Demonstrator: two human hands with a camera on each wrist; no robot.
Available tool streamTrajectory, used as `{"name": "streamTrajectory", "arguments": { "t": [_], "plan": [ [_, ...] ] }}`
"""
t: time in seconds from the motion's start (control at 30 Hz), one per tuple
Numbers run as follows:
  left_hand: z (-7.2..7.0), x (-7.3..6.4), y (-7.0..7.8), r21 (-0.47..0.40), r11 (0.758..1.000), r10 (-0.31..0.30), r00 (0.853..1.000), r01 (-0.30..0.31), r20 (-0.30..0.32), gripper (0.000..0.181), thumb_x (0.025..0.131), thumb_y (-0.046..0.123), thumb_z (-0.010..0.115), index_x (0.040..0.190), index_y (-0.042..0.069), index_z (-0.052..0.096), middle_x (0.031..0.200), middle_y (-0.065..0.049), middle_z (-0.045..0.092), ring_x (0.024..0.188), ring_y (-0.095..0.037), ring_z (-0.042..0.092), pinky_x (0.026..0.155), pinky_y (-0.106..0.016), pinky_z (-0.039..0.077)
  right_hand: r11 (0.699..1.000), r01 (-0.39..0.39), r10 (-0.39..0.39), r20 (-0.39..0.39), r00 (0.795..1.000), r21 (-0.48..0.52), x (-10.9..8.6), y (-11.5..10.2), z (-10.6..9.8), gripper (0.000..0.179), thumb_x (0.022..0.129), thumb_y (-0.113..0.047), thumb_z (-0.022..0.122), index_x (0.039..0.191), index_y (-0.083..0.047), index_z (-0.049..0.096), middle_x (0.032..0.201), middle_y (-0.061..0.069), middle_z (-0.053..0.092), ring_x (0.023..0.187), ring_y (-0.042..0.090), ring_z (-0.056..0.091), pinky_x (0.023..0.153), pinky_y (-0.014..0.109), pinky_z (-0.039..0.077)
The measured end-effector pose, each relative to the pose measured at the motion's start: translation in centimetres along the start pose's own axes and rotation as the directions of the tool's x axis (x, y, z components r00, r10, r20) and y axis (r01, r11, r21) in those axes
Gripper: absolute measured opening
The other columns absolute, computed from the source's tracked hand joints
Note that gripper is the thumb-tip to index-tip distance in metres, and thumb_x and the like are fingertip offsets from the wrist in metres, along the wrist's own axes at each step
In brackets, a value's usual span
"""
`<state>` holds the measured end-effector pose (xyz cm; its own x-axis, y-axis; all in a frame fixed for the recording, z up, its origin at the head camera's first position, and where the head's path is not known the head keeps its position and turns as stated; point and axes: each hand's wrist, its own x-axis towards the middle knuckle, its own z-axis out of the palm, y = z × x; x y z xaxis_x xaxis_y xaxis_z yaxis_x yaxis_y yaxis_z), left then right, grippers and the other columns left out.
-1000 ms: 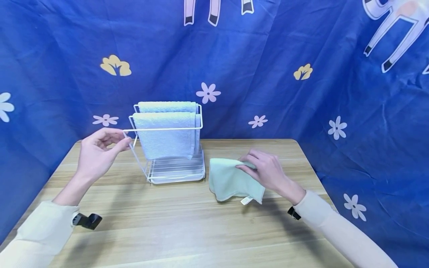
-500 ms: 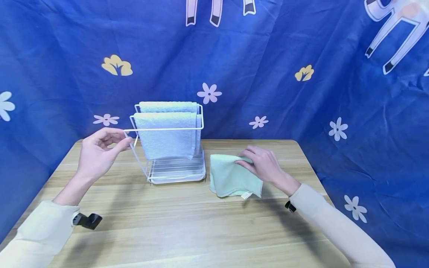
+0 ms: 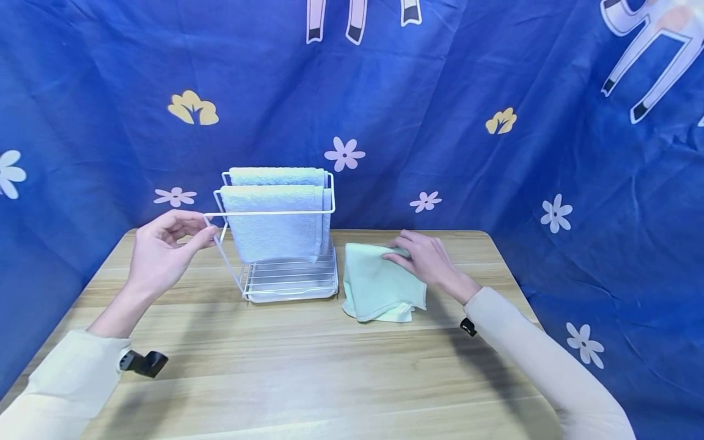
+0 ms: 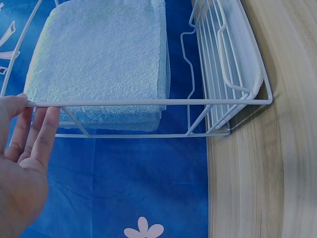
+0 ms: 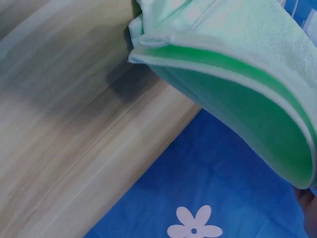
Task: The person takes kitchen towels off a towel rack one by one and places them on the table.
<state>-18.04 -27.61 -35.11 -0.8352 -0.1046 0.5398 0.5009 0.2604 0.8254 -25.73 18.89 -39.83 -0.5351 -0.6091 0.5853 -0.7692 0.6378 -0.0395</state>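
Observation:
A white wire towel rack stands on the table at centre-left, its base holding a white tray. Two folded light blue towels hang over its bars. My left hand pinches the rack's front left upright near the top corner, thumb and fingertips meeting at the bar in the left wrist view. Right of the rack, my right hand pinches the top edge of a folded mint green towel. That towel hangs down, its lower edge bunched at the tabletop. Little of the right hand shows in the right wrist view.
The wooden table extends towards me in front of the rack. A blue patterned curtain hangs behind the table and at both sides. Black camera straps sit on the wrists.
My right hand has moved slightly away from me with the green towel, whose lower edge has gathered and whose white label has turned partly under. The left hand and rack have stayed put.

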Motion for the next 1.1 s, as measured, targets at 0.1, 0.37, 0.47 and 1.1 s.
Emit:
{"name": "streamTrajectory", "arguments": {
  "t": [0.1,0.37,0.47,1.1],
  "plan": [
    [0.0,0.0,0.0,0.018,1.0,0.001,1.0,-0.001,-0.001,0.028,0.088,-0.016,0.073,0.107,0.004,0.074,0.09,0.014,0.076,0.077,0.003,0.074,0.07,-0.011,0.065,1.0,-0.018,0.017,0.026,1.0,0.01,0.2,0.4,0.2,0.022,0.09,-0.033,0.083,0.099,-0.013,0.077,0.085,-0.001,0.071,0.061,0.011,0.058,0.044,0.018,0.039],
    [0.0,0.1,0.1,0.088,0.996,-0.004,1.0,0.004,-0.005,0.023,0.089,-0.014,0.074,0.111,-0.01,0.068,0.09,0.018,0.074,0.078,0.005,0.073,0.07,-0.01,0.065,0.995,-0.096,0.09,0.138,0.986,0.038,0.9,1.2,1.1,0.022,0.097,-0.037,0.076,0.103,-0.015,0.076,0.09,-0.003,0.071,0.065,0.01,0.06,0.049,0.021,0.046],
    [0.0,0.0,0.0,0.067,0.998,-0.008,1.0,0.008,-0.004,0.023,0.089,-0.014,0.074,0.111,-0.008,0.07,0.09,0.017,0.075,0.078,0.005,0.073,0.07,-0.01,0.065,0.992,-0.113,0.102,0.186,0.977,0.051,1.0,1.4,1.6,0.022,0.1,-0.037,0.073,0.105,-0.016,0.076,0.091,-0.003,0.071,0.064,0.008,0.059,0.05,0.021,0.046],
    [0.1,-0.2,-0.1,-0.055,0.998,0.005,1.0,-0.005,0.006,0.022,0.088,-0.018,0.071,0.108,-0.01,0.069,0.089,0.01,0.077,0.076,0.0,0.075,0.069,-0.014,0.066,0.974,-0.217,0.185,0.318,0.93,0.068,2.4,3.8,4.6,0.025,0.105,-0.035,0.066,0.114,-0.015,0.077,0.107,0.002,0.078,0.081,0.018,0.071,0.065,0.032,0.062]
  ]
}}
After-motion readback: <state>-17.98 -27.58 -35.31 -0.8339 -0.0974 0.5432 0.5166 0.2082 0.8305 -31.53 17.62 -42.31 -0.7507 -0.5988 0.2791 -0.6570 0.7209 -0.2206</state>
